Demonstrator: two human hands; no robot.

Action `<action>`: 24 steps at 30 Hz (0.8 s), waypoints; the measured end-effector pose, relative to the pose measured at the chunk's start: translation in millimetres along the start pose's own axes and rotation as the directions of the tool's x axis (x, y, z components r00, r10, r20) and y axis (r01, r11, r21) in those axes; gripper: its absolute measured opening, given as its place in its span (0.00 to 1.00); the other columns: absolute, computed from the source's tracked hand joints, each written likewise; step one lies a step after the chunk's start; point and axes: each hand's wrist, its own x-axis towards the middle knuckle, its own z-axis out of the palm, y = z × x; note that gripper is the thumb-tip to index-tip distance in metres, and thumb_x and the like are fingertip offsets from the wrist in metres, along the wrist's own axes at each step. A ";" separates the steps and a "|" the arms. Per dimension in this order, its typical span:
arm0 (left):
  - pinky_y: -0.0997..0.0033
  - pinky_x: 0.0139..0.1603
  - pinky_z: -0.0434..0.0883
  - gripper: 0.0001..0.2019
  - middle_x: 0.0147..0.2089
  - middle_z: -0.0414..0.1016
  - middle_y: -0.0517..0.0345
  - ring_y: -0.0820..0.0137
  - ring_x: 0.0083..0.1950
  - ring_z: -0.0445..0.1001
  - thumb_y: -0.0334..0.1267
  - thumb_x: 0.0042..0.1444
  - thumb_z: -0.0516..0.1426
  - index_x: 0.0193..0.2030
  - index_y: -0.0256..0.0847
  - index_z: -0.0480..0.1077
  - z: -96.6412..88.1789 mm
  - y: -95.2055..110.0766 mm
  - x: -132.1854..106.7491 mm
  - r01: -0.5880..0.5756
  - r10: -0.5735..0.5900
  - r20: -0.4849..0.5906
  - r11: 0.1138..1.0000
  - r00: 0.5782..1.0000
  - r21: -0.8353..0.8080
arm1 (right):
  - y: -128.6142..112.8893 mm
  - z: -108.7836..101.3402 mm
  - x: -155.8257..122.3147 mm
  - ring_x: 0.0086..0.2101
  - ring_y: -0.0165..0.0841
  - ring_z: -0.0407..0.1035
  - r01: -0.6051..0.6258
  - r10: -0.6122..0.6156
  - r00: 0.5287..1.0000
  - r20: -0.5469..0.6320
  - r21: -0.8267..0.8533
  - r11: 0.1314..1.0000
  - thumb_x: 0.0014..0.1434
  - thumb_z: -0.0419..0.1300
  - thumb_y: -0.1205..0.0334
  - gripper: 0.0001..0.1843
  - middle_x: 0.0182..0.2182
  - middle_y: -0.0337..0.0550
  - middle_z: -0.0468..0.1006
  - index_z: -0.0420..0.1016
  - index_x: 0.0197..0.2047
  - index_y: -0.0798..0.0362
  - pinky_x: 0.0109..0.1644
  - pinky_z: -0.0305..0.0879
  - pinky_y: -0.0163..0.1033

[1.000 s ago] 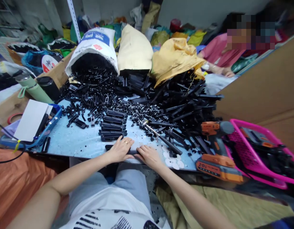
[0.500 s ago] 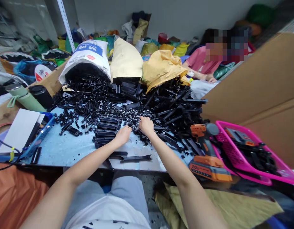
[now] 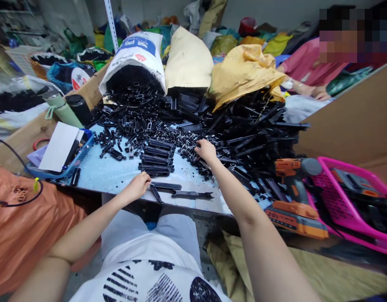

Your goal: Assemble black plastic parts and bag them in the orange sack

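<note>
My left hand [image 3: 137,187] is low over the front of the table, fingertips pinched together at the near ends of two black plastic bars [image 3: 165,185] that meet at an angle. Whatever the pinch holds is too small to make out. My right hand [image 3: 207,152] reaches into a heap of small metal screws or pins [image 3: 188,140], its fingers bent and partly hidden. Between the hands lies a neat row of black slotted bars [image 3: 157,157], several side by side. A forked black bar [image 3: 193,194] lies near the table edge.
Three sacks, one white [image 3: 138,52], one cream [image 3: 190,58] and one yellow [image 3: 243,71], spill black parts at the back. An orange cordless drill [image 3: 298,197] and a pink basket [image 3: 328,184] stand right. A blue tray [image 3: 83,157] is left. A co-worker's hands [image 3: 319,92] show behind.
My left hand has moved away from the screw heap, toward the near edge and the angled bars. The right hand stays at the heap. The view has shifted, so things appear further right.
</note>
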 end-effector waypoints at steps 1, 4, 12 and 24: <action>0.67 0.41 0.68 0.07 0.35 0.70 0.53 0.67 0.38 0.70 0.28 0.57 0.50 0.34 0.37 0.68 0.0 0.1 0.3 -0.006 0.005 0.008 1.000 1.000 0.029 | -1.8 -3.8 -5.8 0.39 0.35 0.68 0.028 -0.026 0.999 -0.040 0.053 0.998 0.55 0.56 0.65 0.15 0.42 0.52 0.73 0.73 0.45 0.59 0.44 0.61 0.37; 0.67 0.41 0.68 0.09 0.37 0.69 0.52 0.66 0.38 0.70 0.27 0.57 0.48 0.35 0.37 0.68 -2.6 2.7 4.9 -0.013 0.005 0.063 0.993 0.998 0.121 | -8.4 -15.9 -31.7 0.33 0.32 0.68 0.121 -0.100 0.990 -0.096 0.258 0.959 0.53 0.57 0.66 0.13 0.40 0.49 0.73 0.74 0.42 0.58 0.42 0.64 0.37; 0.67 0.41 0.70 0.08 0.38 0.71 0.50 0.66 0.38 0.72 0.28 0.59 0.49 0.36 0.36 0.70 17.6 11.2 13.4 -0.092 0.089 0.024 0.967 0.996 0.237 | -40.9 -40.1 -118.8 0.30 0.29 0.69 0.324 -0.446 0.871 0.208 0.438 0.838 0.51 0.62 0.68 0.07 0.31 0.42 0.76 0.76 0.35 0.56 0.37 0.64 0.34; 0.60 0.43 0.72 0.14 0.43 0.74 0.43 0.63 0.43 0.73 0.32 0.64 0.44 0.49 0.34 0.68 42.0 -18.6 -2.5 -0.312 0.371 -0.157 0.900 0.915 0.304 | -89.2 -45.2 -135.8 0.33 0.35 0.73 0.600 -0.540 0.717 0.441 0.004 0.800 0.54 0.57 0.75 0.08 0.34 0.50 0.77 0.77 0.34 0.57 0.36 0.63 0.34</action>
